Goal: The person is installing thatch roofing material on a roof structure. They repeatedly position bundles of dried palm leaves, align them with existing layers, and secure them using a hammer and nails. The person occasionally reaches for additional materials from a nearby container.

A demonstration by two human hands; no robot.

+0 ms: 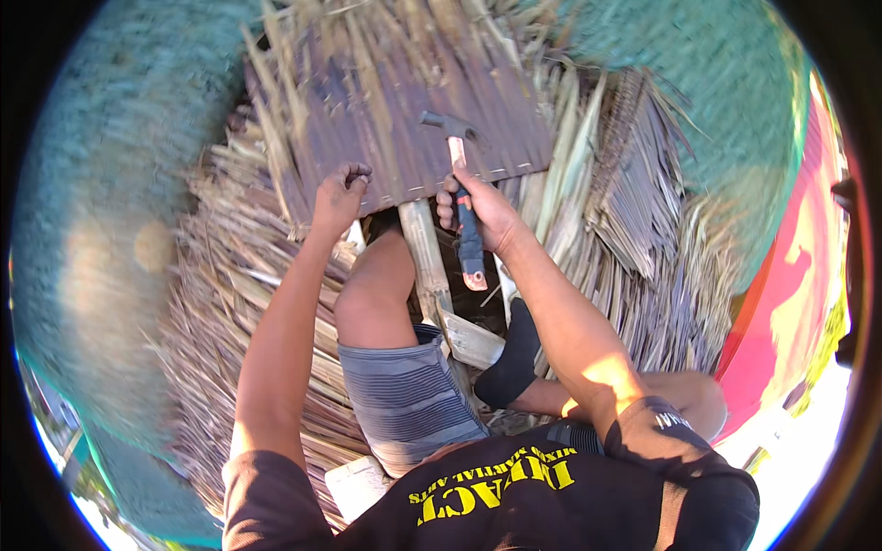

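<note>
The right hand (pixel 482 213) grips a hammer (pixel 459 184) by its dark handle, the metal head lying up ahead on the woven thatch panel (pixel 404 110). The left hand (pixel 340 195) pinches the panel's near edge, fingers curled shut, just left of the hammer.

Dried palm thatch (pixel 230 303) covers the roof on all sides. A bamboo pole (pixel 424 253) runs beneath. A red surface (pixel 790 275) stands right; green netting (pixel 101 184) lies left.
</note>
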